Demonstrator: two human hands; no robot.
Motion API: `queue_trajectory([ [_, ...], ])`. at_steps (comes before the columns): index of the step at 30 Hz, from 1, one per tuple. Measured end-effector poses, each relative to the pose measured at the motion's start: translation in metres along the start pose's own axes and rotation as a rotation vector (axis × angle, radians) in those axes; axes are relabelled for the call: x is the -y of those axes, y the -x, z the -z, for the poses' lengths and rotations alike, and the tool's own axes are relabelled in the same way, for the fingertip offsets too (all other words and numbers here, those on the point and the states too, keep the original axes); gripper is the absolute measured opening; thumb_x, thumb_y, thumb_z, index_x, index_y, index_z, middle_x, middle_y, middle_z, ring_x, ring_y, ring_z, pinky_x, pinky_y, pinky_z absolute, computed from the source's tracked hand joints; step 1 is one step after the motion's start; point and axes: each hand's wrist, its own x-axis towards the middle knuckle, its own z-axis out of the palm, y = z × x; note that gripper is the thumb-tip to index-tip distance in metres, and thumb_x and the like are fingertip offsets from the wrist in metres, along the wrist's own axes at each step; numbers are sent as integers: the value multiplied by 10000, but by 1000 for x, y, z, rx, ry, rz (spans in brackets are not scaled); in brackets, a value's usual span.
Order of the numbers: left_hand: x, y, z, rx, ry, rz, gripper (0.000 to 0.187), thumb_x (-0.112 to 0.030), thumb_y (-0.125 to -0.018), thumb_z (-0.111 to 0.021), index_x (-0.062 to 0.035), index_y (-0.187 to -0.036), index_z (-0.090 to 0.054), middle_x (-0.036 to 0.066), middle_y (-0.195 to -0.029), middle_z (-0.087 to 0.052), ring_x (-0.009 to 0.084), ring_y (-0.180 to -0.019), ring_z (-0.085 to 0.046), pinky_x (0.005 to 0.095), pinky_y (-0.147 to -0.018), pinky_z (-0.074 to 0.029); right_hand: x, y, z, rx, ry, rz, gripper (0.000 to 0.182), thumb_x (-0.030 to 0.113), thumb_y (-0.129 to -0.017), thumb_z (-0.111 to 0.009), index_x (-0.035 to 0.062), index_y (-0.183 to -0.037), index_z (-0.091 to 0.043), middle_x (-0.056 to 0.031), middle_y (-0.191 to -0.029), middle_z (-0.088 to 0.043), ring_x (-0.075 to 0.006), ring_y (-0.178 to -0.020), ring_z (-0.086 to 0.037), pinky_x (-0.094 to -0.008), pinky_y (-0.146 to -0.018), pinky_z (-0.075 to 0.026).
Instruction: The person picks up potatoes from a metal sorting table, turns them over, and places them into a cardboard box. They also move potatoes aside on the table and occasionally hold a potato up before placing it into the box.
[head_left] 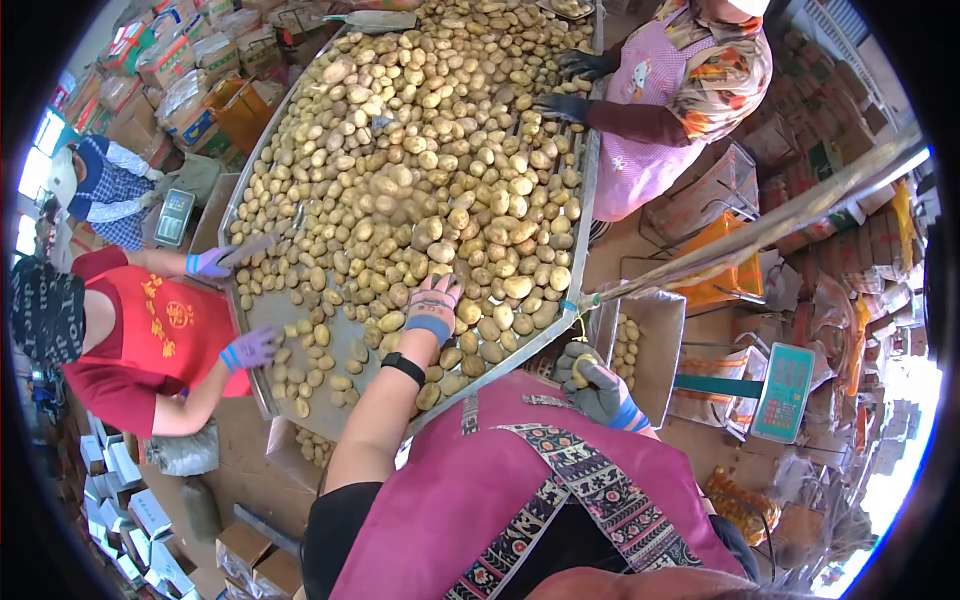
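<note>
A large metal-edged table (583,200) is heaped with potatoes (400,130). My left hand (434,306), in a pink and grey glove with a black band at the wrist, reaches onto the heap with its fingers bent over a potato (440,270). At the table's near right corner, my right hand (596,385) wears a grey glove and is curled round a potato (583,370). It is beside an open box (660,345) that has potatoes inside.
A co-worker in a red apron (175,320) stands at the left, gloved hands over the table. Another in a pink apron (640,150) works at the right edge. A green scale (784,392) stands right of the box. A wooden pole (760,232) slants from the table corner.
</note>
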Motion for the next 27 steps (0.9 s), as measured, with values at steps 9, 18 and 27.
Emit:
queue_trajectory([
  [9, 33, 18, 5, 275, 236, 172, 650, -313, -805, -683, -162, -1385, -430, 150, -1437, -412, 345, -1220, -513, 412, -997, -445, -3, -9, 13, -98, -19, -99, 265, 156, -920, -594, 118, -1172, -518, -134, -999, -589, -212, -852, -566, -280, -688, -478],
  [18, -75, -39, 51, 384, 897, 53, 584, -358, -848, -686, -88, -1330, -495, 148, -1264, -599, 275, -1142, -591, 349, -975, -452, -9, -30, -19, -26, -292, -162, 354, 260, -955, -558, 124, -1280, -534, -154, -1244, -557, -300, -1096, -559, -400, -885, -531],
  [27, -93, -61, 8, 295, -47, -433, 375, -211, -923, -421, -204, -1269, -565, 94, -1386, -487, 246, -1246, -483, 436, -983, -407, 0, -18, 8, 138, -375, -331, 429, 365, -958, -543, 173, -1338, -485, -166, -1133, -556, -202, -765, -574, -291, -613, -514],
])
